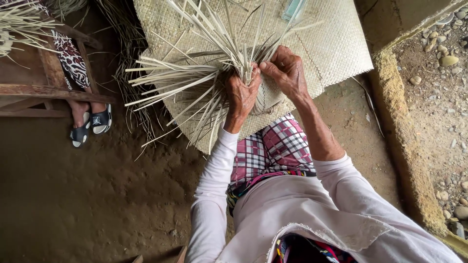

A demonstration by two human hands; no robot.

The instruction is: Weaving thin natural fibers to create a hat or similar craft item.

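The pale leaf strips (195, 78) are fanning out from the unfinished edge of the woven mat (336, 44) lying over your lap, and you are working them there. Your left hand (241, 95) is clenching a bunch; your right hand (287, 70) is pinching a single strip. Be keeping the bunch tight and the pinched strip flat, close to the weave, while someone's sandalled feet (90, 126) are resting nearby

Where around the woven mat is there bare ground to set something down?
Bare dirt floor lies below the wooden bench, left of the person's left hand. A narrower strip runs between the pale woven mat and concrete curb. Loose straw strips crowd the mat's left edge.
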